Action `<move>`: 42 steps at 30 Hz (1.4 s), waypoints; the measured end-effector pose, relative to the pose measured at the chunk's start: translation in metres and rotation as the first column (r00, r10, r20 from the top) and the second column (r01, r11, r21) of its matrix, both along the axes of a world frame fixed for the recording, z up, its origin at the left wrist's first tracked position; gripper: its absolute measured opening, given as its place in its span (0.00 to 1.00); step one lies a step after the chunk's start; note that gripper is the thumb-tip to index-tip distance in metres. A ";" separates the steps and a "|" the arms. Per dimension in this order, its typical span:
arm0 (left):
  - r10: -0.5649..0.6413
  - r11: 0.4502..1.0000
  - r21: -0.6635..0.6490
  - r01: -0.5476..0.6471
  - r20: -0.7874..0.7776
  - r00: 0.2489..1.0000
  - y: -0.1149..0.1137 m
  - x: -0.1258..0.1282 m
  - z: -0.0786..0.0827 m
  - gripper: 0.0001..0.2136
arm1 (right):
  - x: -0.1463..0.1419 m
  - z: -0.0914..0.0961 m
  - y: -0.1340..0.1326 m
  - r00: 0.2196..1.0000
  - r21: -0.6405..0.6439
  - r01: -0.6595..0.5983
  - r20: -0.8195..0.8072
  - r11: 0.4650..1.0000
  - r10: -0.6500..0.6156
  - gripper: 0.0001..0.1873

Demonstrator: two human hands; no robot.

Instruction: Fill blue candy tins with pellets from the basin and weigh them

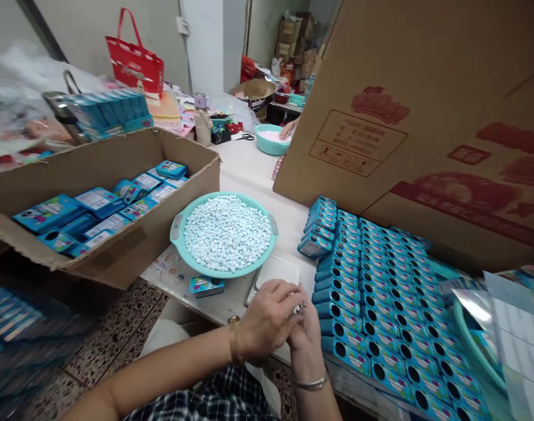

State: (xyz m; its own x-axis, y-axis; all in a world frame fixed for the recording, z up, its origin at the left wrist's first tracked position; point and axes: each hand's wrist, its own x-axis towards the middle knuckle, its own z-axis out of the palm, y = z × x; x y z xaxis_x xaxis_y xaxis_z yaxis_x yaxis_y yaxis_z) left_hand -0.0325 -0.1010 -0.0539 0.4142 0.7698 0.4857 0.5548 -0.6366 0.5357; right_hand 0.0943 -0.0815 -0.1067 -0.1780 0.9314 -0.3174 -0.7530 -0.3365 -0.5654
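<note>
My left hand (270, 316) is folded over my right hand (308, 330), fingers closed. A few small white pellets (297, 307), like candies, show between the two hands. My right hand is cupped beneath, and its palm is mostly hidden. Just behind them lies a white kitchen scale (279, 271), partly covered by the hands. A turquoise bowl (273, 238) full of pale pellets (227, 234) stands to the left of the scale. In front of the bowl a blue tin (206, 285) lies at the table edge. Rows of blue tins with dark round openings (372, 292) stand right of my hands.
An open cardboard box (139, 237) with blue tins stands at the left. A large carton (407, 105) rises behind the rows. At the back, another person's hand (289, 128) is at a second turquoise bowl (269, 146). Scissors (245, 137) lie nearby.
</note>
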 end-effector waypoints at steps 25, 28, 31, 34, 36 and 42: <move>0.239 0.920 -0.352 -0.173 0.154 0.959 0.027 -0.017 -0.029 0.16 | 0.059 0.040 0.011 0.893 -0.060 0.107 -0.434 0.992 -0.122 0.07; 0.218 0.929 -0.317 -0.192 0.050 0.975 0.059 0.008 -0.046 0.18 | 0.067 0.039 0.017 0.849 -0.082 0.134 -0.505 0.988 -0.157 0.09; 0.211 0.941 -0.271 -0.202 0.006 0.977 0.065 0.014 -0.050 0.23 | 0.072 0.042 0.026 0.792 -0.138 0.146 -0.577 0.980 -0.199 0.10; 0.228 0.962 -0.174 -0.212 0.080 0.970 0.051 0.001 -0.032 0.31 | 0.076 0.048 0.036 0.785 -0.118 0.159 -0.586 0.980 -0.198 0.10; 0.287 0.953 -0.155 -0.260 0.191 0.939 0.040 -0.016 -0.013 0.34 | 0.078 0.051 0.043 0.799 -0.095 0.182 -0.566 0.979 -0.203 0.10; 0.548 0.835 -0.305 -0.459 0.369 0.751 0.027 -0.068 0.020 0.28 | 0.074 0.057 0.059 0.845 -0.105 0.262 -0.455 0.959 -0.281 0.09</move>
